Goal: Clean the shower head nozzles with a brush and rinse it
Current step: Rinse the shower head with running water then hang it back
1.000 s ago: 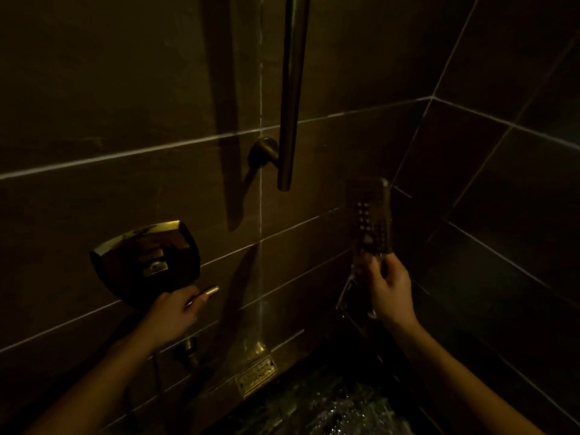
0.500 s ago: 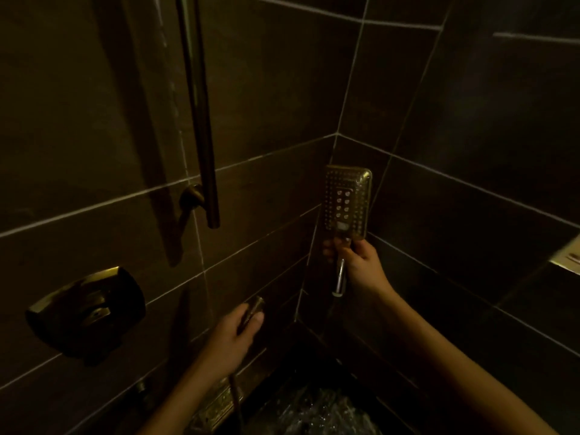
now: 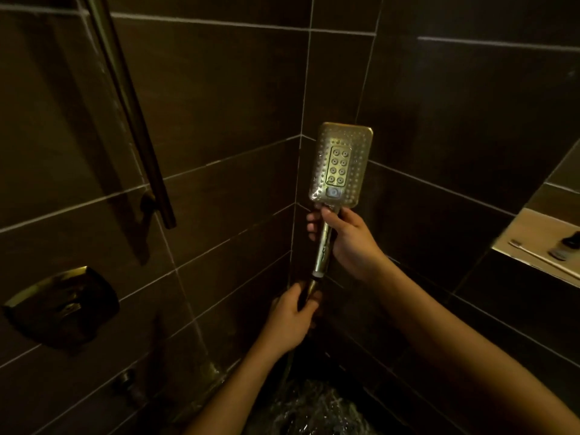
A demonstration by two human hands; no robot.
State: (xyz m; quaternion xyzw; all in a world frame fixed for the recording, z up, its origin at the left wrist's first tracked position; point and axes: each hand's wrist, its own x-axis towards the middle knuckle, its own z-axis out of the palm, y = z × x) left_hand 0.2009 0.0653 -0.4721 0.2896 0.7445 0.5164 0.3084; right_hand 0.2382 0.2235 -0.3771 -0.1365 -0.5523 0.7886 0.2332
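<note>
A rectangular metal shower head (image 3: 342,164) stands upright in front of the tiled corner, its nozzle face turned toward me. My right hand (image 3: 348,240) grips its handle just below the head. My left hand (image 3: 292,315) is closed around the hose connector (image 3: 310,288) at the bottom of the handle. The hose below that hand is mostly lost in the dark. On a lit wall niche at the right lies a thin white brush (image 3: 543,257), like a toothbrush.
A vertical slide rail (image 3: 131,111) runs down the left wall, with a dark mixer control plate (image 3: 62,309) below it. The niche ledge (image 3: 533,229) also holds a small dark item (image 3: 569,241). Wet floor (image 3: 314,409) glistens between my arms.
My left hand left the mixer control and moved right to grasp the hose connector. The view swung right and the shower head now faces me, closer and clearer.
</note>
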